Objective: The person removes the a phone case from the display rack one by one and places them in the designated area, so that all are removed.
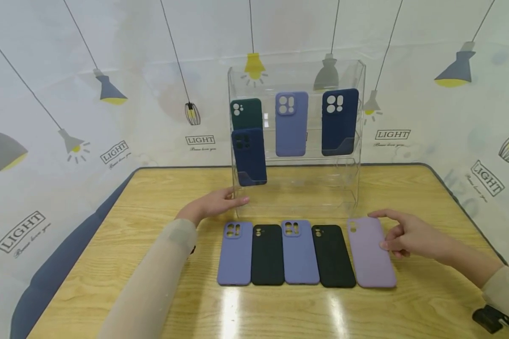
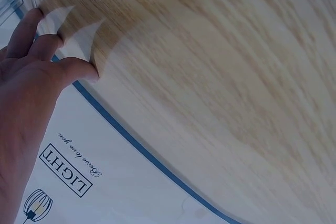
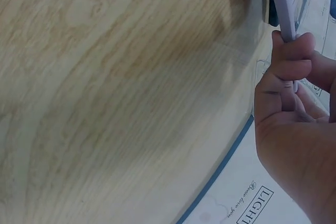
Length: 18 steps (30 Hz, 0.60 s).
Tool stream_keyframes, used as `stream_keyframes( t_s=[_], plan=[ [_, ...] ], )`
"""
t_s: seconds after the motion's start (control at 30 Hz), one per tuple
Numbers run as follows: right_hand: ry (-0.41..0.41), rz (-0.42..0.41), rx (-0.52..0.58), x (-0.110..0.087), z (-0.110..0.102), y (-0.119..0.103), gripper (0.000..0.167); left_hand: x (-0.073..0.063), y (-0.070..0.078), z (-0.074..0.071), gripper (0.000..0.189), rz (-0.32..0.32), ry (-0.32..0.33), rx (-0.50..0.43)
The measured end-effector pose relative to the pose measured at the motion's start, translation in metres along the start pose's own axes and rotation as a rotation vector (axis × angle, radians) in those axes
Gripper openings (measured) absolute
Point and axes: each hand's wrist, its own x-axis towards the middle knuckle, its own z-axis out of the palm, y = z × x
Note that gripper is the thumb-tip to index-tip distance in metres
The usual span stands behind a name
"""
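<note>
Lamp prints [image 1: 455, 68] cover the pale backdrop [image 1: 216, 28] before me, beyond a wooden table [image 1: 97, 273]. Left of centre, the left hand [image 1: 209, 203], thumb extended, touches a clear stand [image 1: 361, 77]; at lower right, the right hand [image 1: 413, 238] pinches a lilac phone case [image 1: 372, 256] between thumb and fingers. Left of that, blue-violet cases [image 1: 235, 259] and black cases [image 1: 267, 259] alternate; upper centre, the stand holds a green case [image 1: 252, 115], a blue-violet one [image 1: 291, 134] and navy cases [image 1: 339, 129].

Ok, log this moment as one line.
right hand: holding lilac phone case | left hand: at clear rack, left edge | rack: four cases
</note>
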Motion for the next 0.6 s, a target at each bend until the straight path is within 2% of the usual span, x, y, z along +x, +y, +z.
stream_keyframes(
  t_s=[0.23,0.6],
  plan=[
    [-0.017,0.015,-0.002,0.001,0.002,0.004,0.084,0.000,0.000,0.000,0.119,-0.001,-0.001,-0.016],
    [0.023,0.054,-0.003,0.003,0.011,0.016,0.084,-0.001,0.000,0.000,0.114,-0.001,-0.007,-0.027]
  ],
)
